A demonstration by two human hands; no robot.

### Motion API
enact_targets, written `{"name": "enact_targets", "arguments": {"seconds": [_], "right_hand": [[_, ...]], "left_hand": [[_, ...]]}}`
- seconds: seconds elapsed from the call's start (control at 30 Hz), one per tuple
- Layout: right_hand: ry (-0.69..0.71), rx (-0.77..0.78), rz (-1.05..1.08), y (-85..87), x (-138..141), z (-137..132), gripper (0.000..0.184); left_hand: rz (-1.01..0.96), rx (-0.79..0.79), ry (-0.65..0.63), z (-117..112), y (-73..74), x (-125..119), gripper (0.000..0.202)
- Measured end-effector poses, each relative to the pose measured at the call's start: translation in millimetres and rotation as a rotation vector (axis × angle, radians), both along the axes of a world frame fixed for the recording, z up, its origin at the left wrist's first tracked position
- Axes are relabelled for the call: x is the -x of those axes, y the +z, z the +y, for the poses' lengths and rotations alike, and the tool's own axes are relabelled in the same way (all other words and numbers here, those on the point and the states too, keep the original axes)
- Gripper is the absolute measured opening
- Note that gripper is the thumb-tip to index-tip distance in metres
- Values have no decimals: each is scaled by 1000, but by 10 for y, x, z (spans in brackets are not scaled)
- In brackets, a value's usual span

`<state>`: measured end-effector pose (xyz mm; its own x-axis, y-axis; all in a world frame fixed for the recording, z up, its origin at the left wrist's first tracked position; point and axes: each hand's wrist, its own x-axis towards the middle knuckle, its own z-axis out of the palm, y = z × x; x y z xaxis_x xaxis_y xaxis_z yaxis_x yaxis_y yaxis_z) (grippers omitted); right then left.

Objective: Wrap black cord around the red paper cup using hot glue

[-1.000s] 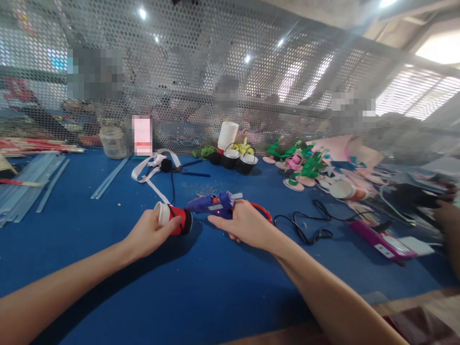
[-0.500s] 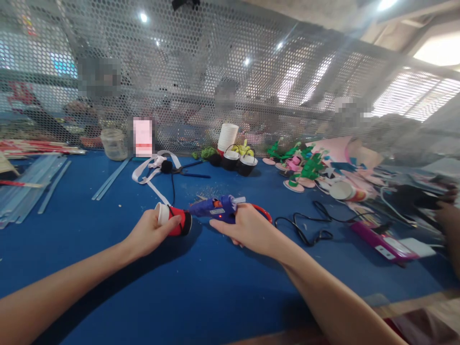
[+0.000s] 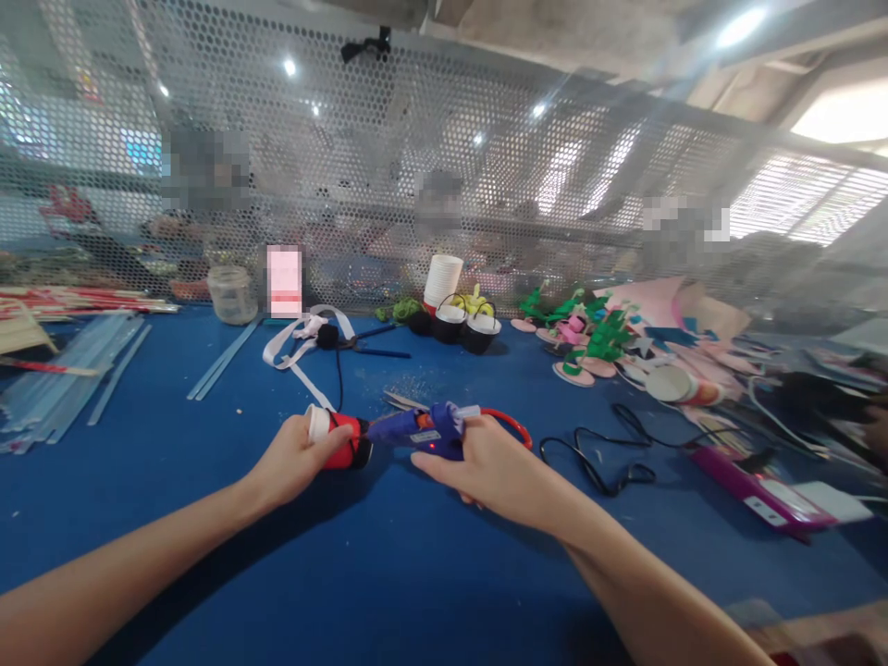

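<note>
1. The left hand [image 3: 288, 458] has its grip closed around a red cup [image 3: 339, 448], held sideways above the blue table [image 3: 388, 564], white rim toward the wrist and black end toward the right.
2. The right hand [image 3: 496, 467] has its grip wrapped around the handle of a blue glue gun [image 3: 416, 433]; its nozzle points at the cup's black end, though whether they touch I cannot tell.
3. Just beyond the gun lie metal blades [image 3: 403, 400], partly hidden by it; a red loop [image 3: 519, 429] shows behind the right hand.
4. Beyond the cup, a white ribbon [image 3: 303, 378] and a black cord [image 3: 339, 375] come down close behind it; near them lie dark-handled pliers [image 3: 381, 352].
5. Farther back stand two black buckets [image 3: 478, 337] with white rims and a stack of white cups [image 3: 443, 275], before a perforated screen [image 3: 361, 166].
6. To the right, a looping black cable [image 3: 589, 462] reaches a purple power strip [image 3: 759, 495]; behind it are green cut-outs [image 3: 609, 335] and a tipped cup [image 3: 671, 383].
7. To the left lie translucent sticks [image 3: 73, 375], near a clear jar [image 3: 232, 298].
</note>
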<state>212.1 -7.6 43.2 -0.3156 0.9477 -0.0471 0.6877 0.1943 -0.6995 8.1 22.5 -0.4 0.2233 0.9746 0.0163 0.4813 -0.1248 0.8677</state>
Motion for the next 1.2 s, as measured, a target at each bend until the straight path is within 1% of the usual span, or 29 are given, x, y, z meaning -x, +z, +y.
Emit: {"name": "enact_targets", "arguments": {"seconds": [0.1, 0.2, 0.37, 0.47, 0.63, 0.8, 0.9, 1.03, 1.2], "right_hand": [[21, -37, 7, -3, 11, -8, 17], [41, -66, -7, -4, 21, -15, 20], [51, -55, -7, -5, 24, -25, 18], [53, -22, 18, -7, 21, -20, 15], [-15, 33, 27, 2, 11, 12, 19], [-54, 33, 19, 33, 13, 39, 28], [-68, 22, 13, 22, 24, 56, 28], [-73, -4, 24, -33, 37, 89, 30], [-77, 58, 68, -46, 41, 126, 28]], "left_hand": [[-6, 11, 8, 2, 15, -1, 34], [-16, 10, 8, -4, 28, -2, 35], [-12, 25, 31, -9, 28, 6, 35], [-23, 18, 22, 1, 11, 15, 35], [-14, -9, -14, -4, -32, 21, 35], [62, -74, -12, -37, -69, 29, 34], [105, -100, -30, -51, -68, 25, 34], [148, -152, -43, -69, -46, 12, 33], [174, -182, -60, -81, -31, 9, 31]]}}
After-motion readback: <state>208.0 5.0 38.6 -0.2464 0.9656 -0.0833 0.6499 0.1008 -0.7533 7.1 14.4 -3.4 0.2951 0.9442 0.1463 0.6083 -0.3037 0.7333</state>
